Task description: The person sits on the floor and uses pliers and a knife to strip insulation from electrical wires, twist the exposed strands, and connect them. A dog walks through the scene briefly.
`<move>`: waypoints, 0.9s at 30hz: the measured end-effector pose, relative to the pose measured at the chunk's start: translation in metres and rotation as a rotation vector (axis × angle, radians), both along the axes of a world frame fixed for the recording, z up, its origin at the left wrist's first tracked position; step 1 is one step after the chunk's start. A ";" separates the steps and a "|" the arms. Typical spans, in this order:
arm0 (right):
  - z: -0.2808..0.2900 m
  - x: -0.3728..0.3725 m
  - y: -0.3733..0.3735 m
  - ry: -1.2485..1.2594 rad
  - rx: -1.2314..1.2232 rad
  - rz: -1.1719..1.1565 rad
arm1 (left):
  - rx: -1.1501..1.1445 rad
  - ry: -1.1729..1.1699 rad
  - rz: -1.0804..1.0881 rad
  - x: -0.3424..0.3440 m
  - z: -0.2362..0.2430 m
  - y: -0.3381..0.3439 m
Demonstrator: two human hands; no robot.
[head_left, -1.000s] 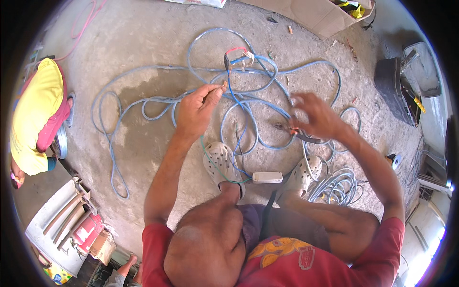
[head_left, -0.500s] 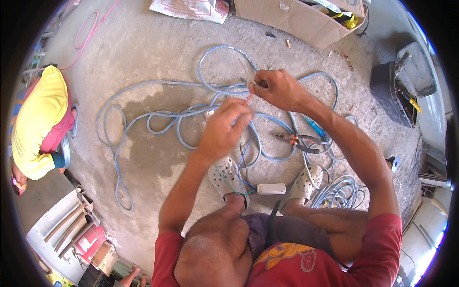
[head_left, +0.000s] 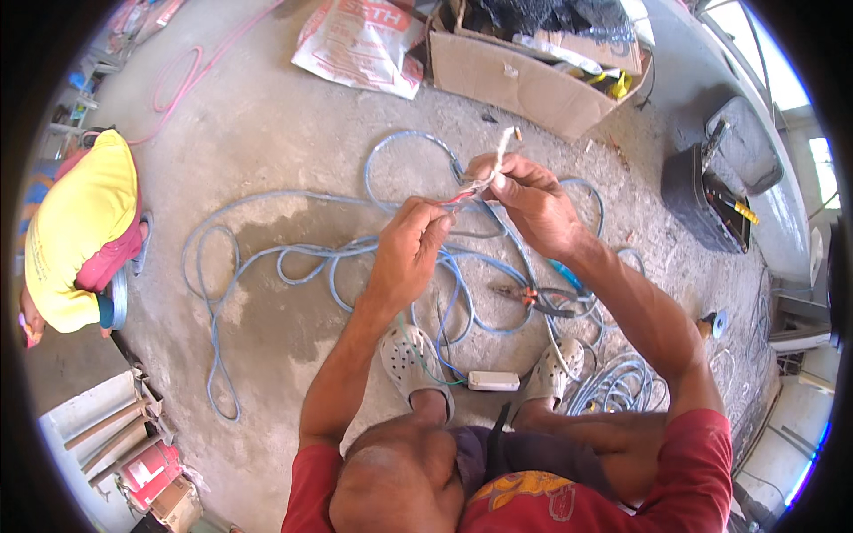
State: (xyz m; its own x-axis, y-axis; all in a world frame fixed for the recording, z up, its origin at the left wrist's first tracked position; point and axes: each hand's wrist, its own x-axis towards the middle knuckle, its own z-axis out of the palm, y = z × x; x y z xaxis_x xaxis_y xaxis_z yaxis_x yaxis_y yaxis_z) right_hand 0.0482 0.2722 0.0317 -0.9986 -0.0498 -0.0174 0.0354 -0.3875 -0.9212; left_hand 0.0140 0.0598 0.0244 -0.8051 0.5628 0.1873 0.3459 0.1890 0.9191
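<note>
My left hand [head_left: 410, 247] pinches a red wire [head_left: 453, 199] between thumb and fingers. Close beside it, my right hand [head_left: 538, 206] grips the split end of a cable, from which the red wire and a whitish strand [head_left: 504, 149] stick out. The strand rises past my right thumb. Below my hands, long loops of blue cable [head_left: 293, 253] lie tangled on the concrete floor. Pliers with orange and black handles [head_left: 538, 300] rest among the loops, next to a teal tool handle [head_left: 566, 275]. A small white box [head_left: 493, 381] with thin green and blue wires sits between my feet.
A cardboard box [head_left: 524, 89] and a printed sack [head_left: 360, 44] stand ahead. At the right is a black toolbox [head_left: 702, 200] with its lid raised. A coil of cable [head_left: 617, 382] lies by my right foot. A person in yellow [head_left: 84, 231] bends down at the left.
My hands have spread a little, and the left has turned its grip along the red wire. The whitish strand now points upward from the right hand. The view has tilted slightly upward.
</note>
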 end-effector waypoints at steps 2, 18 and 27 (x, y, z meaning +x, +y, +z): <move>0.012 -0.005 0.003 0.165 -0.119 0.060 | 0.020 -0.076 0.020 -0.016 0.014 0.004; 0.018 -0.025 0.006 -0.088 0.201 -0.254 | 0.012 -0.344 -0.341 -0.038 0.022 0.033; 0.002 -0.024 0.003 -0.181 -0.127 -0.119 | 0.474 -0.802 -0.193 -0.030 -0.002 0.030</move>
State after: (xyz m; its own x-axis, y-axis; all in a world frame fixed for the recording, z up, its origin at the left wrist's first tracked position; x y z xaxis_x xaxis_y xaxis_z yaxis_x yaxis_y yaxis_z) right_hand 0.0244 0.2755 0.0340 -0.9787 0.0548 -0.1976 0.1426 -0.5110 -0.8477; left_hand -0.0161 0.0893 0.0225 -0.6939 0.7067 -0.1384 -0.4353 -0.2585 0.8623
